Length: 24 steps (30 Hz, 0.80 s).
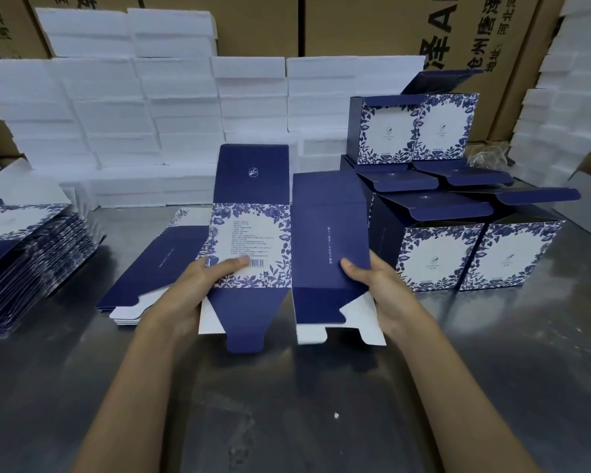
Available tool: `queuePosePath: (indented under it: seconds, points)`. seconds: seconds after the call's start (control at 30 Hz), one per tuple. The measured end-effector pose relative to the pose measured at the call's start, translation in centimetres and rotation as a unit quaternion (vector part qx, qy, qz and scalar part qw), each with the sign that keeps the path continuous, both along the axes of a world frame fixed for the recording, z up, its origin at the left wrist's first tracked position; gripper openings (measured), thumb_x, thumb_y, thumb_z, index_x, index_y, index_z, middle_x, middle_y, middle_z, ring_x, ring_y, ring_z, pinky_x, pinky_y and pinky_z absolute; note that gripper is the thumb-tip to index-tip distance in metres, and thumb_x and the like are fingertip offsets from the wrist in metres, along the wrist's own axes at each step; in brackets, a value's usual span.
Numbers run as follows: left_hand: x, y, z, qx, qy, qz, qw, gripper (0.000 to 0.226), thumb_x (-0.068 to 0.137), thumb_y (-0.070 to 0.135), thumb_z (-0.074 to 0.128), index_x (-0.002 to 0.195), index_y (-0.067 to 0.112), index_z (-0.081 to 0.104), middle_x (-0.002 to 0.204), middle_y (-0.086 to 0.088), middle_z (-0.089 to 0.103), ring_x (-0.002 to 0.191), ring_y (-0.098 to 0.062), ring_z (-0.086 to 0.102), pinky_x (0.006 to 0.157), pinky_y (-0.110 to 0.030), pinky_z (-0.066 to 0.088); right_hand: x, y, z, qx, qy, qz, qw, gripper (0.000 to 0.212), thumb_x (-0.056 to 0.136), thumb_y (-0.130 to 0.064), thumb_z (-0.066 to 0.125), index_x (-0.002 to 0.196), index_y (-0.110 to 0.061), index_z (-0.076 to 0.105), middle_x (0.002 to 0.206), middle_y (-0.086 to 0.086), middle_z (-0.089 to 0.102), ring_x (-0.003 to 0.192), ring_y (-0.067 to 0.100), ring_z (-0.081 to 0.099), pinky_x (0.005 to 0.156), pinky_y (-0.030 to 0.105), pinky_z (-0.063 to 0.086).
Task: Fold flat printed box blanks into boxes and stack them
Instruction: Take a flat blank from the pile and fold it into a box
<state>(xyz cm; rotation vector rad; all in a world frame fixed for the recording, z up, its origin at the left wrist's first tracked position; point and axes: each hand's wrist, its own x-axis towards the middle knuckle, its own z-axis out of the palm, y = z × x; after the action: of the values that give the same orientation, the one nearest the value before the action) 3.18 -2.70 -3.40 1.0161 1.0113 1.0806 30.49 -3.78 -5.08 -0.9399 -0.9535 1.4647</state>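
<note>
I hold one flat navy-and-white floral box blank point(287, 240) over the steel table, its flaps spread out. My left hand point(198, 281) grips its left edge, thumb on the panel with the barcode. On the plain navy panel lies the thumb of my right hand point(372, 285), which grips the right edge. Under the left hand lies a small pile of flat blanks point(151, 268). A taller stack of blanks point(31, 254) sits at the far left. Folded boxes point(475, 254) with open lids stand stacked in two levels at the right.
The steel table point(287, 404) stretches toward me. White foam boxes point(151, 124) are piled along the back and at the right edge. Brown cartons point(372, 25) with printed characters stand behind them.
</note>
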Motion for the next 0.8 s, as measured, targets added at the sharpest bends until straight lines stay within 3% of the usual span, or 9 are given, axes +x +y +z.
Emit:
queuePosePath:
  seconds: [0.2,0.3,0.43,0.6,0.7,0.8]
  points:
    - [-0.33,0.34,0.11,0.032,0.038,0.028,0.998,0.052,0.073,0.028,0.082,0.122,0.023,0.066,0.111,-0.003,0.076,0.099,-0.027,0.074,0.08,-0.04,0.059,-0.03,0.27,-0.04,-0.014,0.014,0.015,1.0,0.029,0.094,-0.014,0.064,0.123,-0.018,0.07,0.12,0.009,0.074,0.108,0.028,0.072,0.095,0.043,0.057]
    - [-0.18,0.03,0.08,0.008,0.038,-0.014,0.999,0.057,0.066,0.029,0.088,0.119,0.02,0.069,0.11,-0.008,0.076,0.095,-0.03,0.074,0.07,-0.038,0.061,-0.02,0.28,-0.03,-0.024,0.032,-0.018,0.999,0.024,0.097,-0.025,0.066,0.121,-0.025,0.07,0.116,0.004,0.076,0.104,0.025,0.074,0.081,0.042,0.061]
    - [0.44,-0.04,-0.05,0.009,0.042,0.021,0.999,0.056,0.07,0.046,0.083,0.117,0.019,0.07,0.104,-0.009,0.077,0.091,-0.029,0.075,0.063,-0.035,0.06,0.38,0.19,-0.07,-0.012,-0.001,-0.032,0.999,0.023,0.099,-0.025,0.065,0.121,-0.031,0.069,0.118,0.0,0.076,0.108,0.025,0.073,0.091,0.049,0.059]
    - [0.32,0.41,-0.28,0.062,0.081,0.099,0.99,0.036,0.088,0.052,0.068,0.113,0.027,0.07,0.102,0.001,0.078,0.091,-0.021,0.076,0.077,-0.037,0.059,-0.11,-0.21,0.19,-0.016,0.002,0.007,1.0,0.031,0.095,-0.033,0.069,0.125,-0.025,0.069,0.119,0.003,0.075,0.108,0.025,0.073,0.086,0.042,0.06]
    - [0.45,0.4,-0.26,0.086,0.08,0.142,0.983,0.029,0.09,0.05,0.067,0.107,0.027,0.072,0.097,0.004,0.078,0.087,-0.017,0.076,0.067,-0.03,0.06,-0.1,-0.12,0.15,-0.013,-0.002,0.03,0.999,0.028,0.098,-0.028,0.064,0.125,-0.021,0.069,0.121,0.007,0.074,0.112,0.028,0.071,0.093,0.044,0.057]
    - [0.5,0.5,-0.14,0.078,0.092,0.177,0.977,0.037,0.089,0.06,0.062,0.099,0.026,0.074,0.09,0.006,0.078,0.08,-0.013,0.076,0.062,-0.028,0.057,0.46,-0.06,-0.03,-0.01,-0.027,0.031,0.999,0.025,0.101,-0.019,0.06,0.124,-0.02,0.07,0.123,0.008,0.073,0.112,0.029,0.071,0.098,0.045,0.054]
